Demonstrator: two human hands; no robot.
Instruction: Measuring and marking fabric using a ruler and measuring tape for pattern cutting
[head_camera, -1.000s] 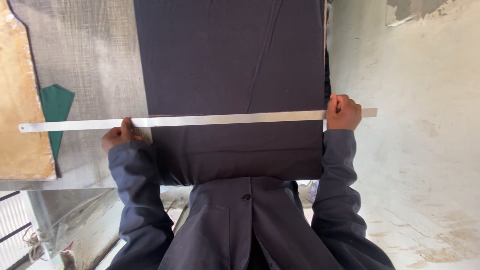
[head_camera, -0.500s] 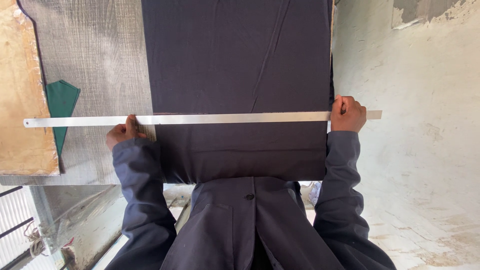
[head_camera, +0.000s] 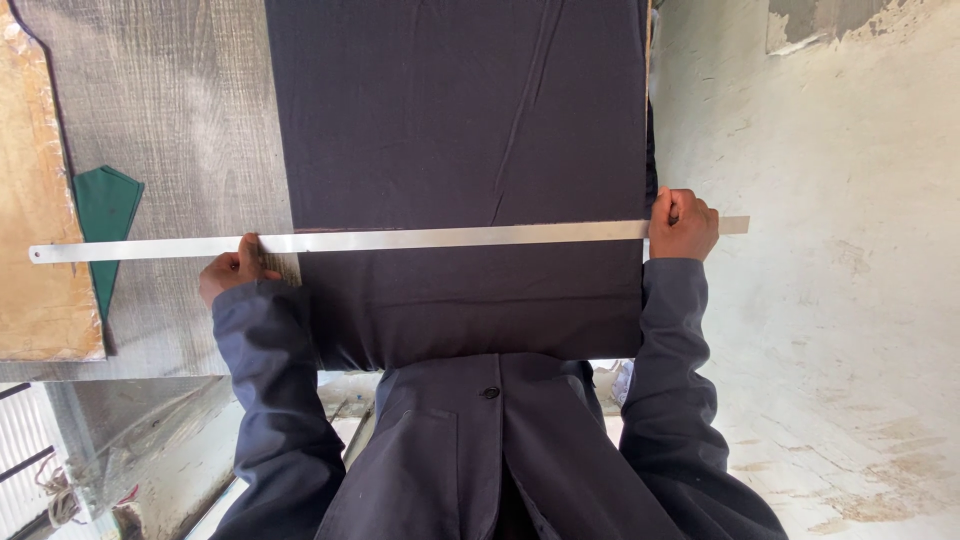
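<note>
A long metal ruler (head_camera: 440, 238) lies across a dark navy cloth (head_camera: 460, 120) spread on a grey wood-grain table (head_camera: 190, 110). My left hand (head_camera: 232, 272) presses down on the ruler at the cloth's left edge, fingers curled over it. At the cloth's right edge, where the table ends, my right hand (head_camera: 686, 226) is closed around the ruler. The ruler's left end reaches far past the cloth, and its right end sticks out beyond my right hand. The cloth's near end hangs over the table edge against my dark jacket.
A green pointed piece (head_camera: 105, 210) lies on the table's left part, beside a brown board (head_camera: 35, 230). The ruler's left tip rests over that board. To the right of the table is a pale, stained concrete floor (head_camera: 830, 300).
Only the view shifts slightly. Both hands stay on the ruler, and the ruler stays in the same place on the cloth.
</note>
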